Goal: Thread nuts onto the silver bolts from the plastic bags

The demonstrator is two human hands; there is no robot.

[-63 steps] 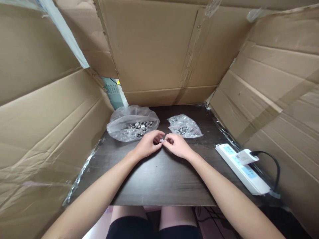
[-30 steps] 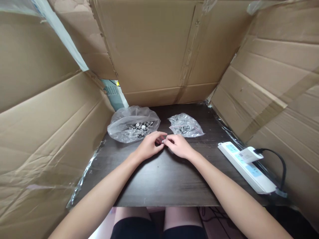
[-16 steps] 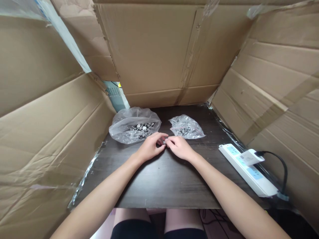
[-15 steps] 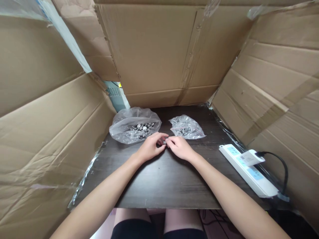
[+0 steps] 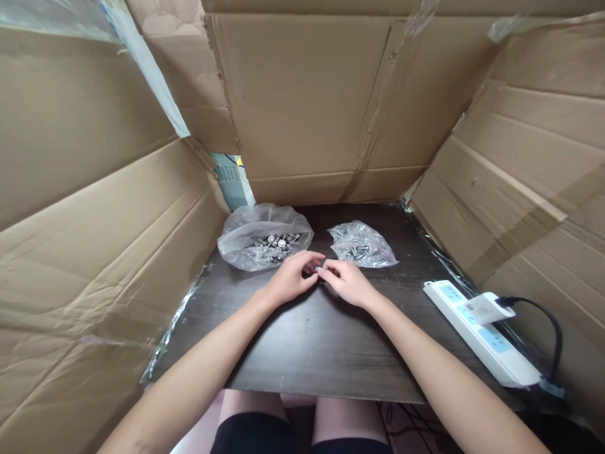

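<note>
Now we pinch a tiny silver metal screw piece (image 5: pixel 318 269) between the fingertips of our left hand (image 5: pixel 292 279) and right hand (image 5: pixel 347 282), both closed on it above the dark wooden tabletop (image 5: pixel 312 340). Beyond our grip to the left lies the larger clear plastic bag of metal fasteners (image 5: pixel 265 236); to the right, the smaller clear bag (image 5: pixel 362 244).
</note>
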